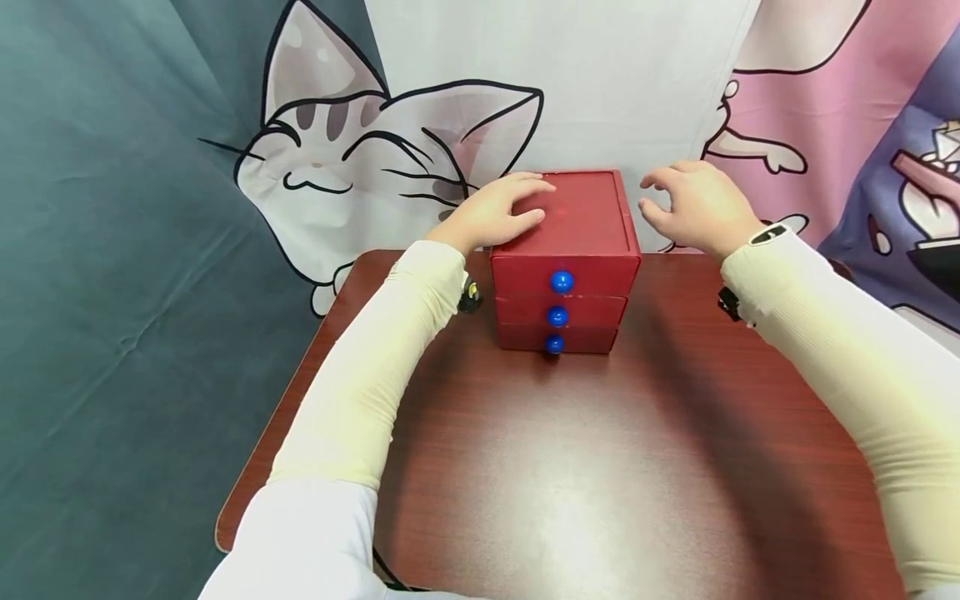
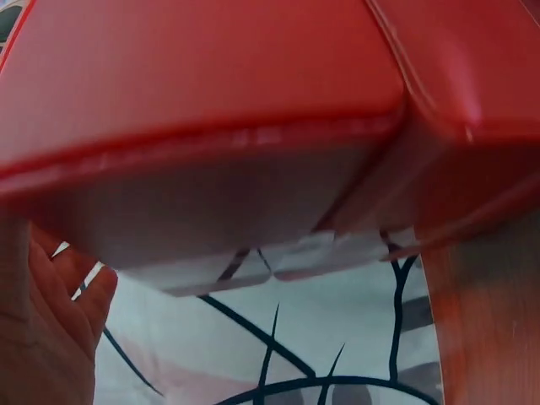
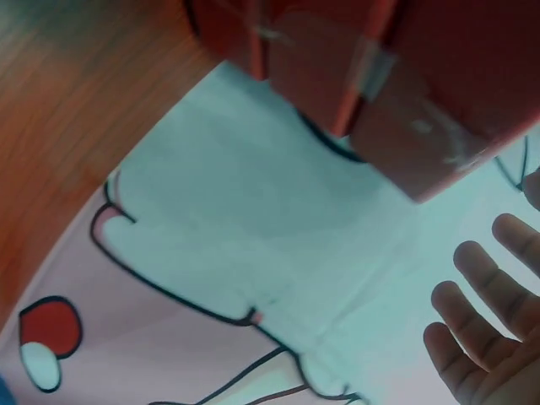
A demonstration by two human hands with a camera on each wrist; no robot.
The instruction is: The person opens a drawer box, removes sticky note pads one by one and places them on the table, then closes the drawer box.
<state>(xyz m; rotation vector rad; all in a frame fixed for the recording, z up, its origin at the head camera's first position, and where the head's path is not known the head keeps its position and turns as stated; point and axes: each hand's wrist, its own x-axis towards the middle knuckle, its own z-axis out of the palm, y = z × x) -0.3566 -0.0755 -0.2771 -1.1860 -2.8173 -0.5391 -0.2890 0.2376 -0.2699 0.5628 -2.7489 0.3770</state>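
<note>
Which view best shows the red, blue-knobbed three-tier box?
Head: it shows the whole front of the red three-tier box, all three round blue knobs, and most of its top. Left wrist crops it to close red surfaces; right wrist catches only part, along the upper edge. Neither shows knobs.

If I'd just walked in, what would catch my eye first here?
Probably the bright red drawer box with three blue knobs, standing near the far edge of the brown table. The left hand is at its left side, and the right hand hovers off its right. Behind, to the left, a big smiling cat is drawn on the pale backdrop.
</note>
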